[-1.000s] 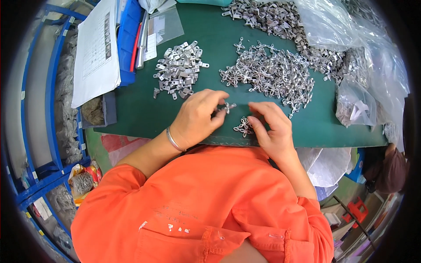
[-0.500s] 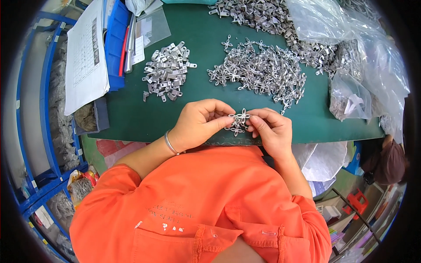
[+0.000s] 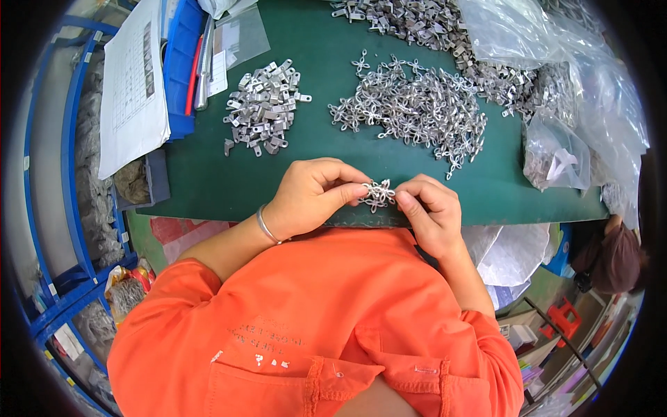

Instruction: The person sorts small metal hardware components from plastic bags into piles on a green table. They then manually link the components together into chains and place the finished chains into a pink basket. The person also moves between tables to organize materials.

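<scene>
Between my two hands, just above the table's near edge, is a small cluster of silvery flower-shaped metal pieces (image 3: 378,195) with open loop petals. My left hand (image 3: 314,190) pinches its left side between thumb and fingers. On the right side, my right hand (image 3: 429,208) grips it with thumb and forefinger. Fingertips hide part of the cluster, so I cannot tell how many pieces it has. Beyond my hands lies a heap of similar flower-shaped metal pieces (image 3: 417,104). A smaller heap of bent metal brackets with holes (image 3: 264,108) sits to its left.
The green tabletop (image 3: 229,187) carries a larger bracket pile (image 3: 410,24) at the far right, beside clear plastic bags (image 3: 597,104). At left are a blue bin (image 3: 179,76), paper sheets (image 3: 132,90), a red pen (image 3: 194,76) and a blue shelf rack (image 3: 76,153). A red stool (image 3: 561,320) stands lower right.
The metal cluster has turned and tilted between my fingers, so its upper flower faces me less flatly. Both hands stay in nearly the same place, still holding it.
</scene>
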`<state>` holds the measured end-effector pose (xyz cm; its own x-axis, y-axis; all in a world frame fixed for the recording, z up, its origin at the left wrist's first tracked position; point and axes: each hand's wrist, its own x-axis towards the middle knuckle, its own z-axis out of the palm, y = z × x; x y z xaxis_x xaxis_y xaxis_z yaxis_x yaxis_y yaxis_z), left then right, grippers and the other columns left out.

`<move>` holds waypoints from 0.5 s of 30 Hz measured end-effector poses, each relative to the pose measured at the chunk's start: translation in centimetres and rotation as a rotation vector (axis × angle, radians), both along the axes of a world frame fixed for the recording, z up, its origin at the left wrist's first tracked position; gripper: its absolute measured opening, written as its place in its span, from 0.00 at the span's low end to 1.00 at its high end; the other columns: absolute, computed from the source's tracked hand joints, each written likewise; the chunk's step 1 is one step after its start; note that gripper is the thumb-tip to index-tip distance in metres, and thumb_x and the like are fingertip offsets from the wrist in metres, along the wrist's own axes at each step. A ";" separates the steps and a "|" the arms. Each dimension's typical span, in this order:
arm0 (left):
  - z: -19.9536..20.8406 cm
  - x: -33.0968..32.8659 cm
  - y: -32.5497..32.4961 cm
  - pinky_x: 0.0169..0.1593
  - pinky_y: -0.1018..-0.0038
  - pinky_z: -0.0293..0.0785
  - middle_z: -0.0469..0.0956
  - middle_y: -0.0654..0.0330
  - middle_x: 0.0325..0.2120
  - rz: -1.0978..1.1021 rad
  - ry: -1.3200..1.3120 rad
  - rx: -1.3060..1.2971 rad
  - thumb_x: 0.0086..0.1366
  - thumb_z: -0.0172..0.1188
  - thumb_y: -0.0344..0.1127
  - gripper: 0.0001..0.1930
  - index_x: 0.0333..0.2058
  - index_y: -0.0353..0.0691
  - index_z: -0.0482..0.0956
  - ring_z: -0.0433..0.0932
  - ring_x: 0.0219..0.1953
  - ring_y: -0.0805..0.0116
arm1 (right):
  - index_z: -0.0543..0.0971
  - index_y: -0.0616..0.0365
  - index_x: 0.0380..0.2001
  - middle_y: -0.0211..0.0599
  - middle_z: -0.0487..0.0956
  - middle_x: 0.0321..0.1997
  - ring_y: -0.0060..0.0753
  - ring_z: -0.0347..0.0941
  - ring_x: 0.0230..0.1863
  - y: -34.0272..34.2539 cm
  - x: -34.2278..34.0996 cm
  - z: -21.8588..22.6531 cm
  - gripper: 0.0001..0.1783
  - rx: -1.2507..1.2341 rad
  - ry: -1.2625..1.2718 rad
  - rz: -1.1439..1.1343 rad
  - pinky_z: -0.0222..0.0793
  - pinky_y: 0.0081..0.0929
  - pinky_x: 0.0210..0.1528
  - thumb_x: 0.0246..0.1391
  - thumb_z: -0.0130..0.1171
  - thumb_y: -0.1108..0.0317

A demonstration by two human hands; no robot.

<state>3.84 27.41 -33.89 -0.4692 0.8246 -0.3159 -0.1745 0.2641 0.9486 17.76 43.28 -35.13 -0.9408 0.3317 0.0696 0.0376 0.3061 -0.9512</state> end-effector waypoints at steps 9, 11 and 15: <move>-1.3 -0.5 -1.1 0.28 0.78 0.68 0.72 0.58 0.25 -0.153 0.761 0.017 0.52 0.61 0.26 0.06 0.31 0.34 0.78 0.73 0.25 0.69 | 0.76 0.55 0.31 0.32 0.69 0.25 0.35 0.66 0.27 0.6 -5.1 -1.1 0.10 0.796 0.177 -0.146 0.64 0.29 0.26 0.41 0.58 0.76; -1.0 -0.5 -1.1 0.28 0.79 0.68 0.71 0.59 0.24 -0.131 0.709 -0.034 0.52 0.61 0.26 0.06 0.31 0.34 0.77 0.72 0.25 0.71 | 0.77 0.55 0.31 0.32 0.69 0.25 0.35 0.66 0.27 1.0 -5.8 -1.8 0.10 0.862 0.178 -0.125 0.64 0.29 0.25 0.42 0.58 0.76; -1.1 -0.6 -1.0 0.29 0.80 0.69 0.71 0.61 0.26 -0.066 0.556 -0.043 0.52 0.60 0.24 0.08 0.33 0.34 0.76 0.72 0.26 0.75 | 0.76 0.59 0.31 0.37 0.73 0.28 0.37 0.70 0.29 0.8 -5.0 -1.2 0.10 0.576 0.254 -0.226 0.68 0.26 0.30 0.41 0.58 0.80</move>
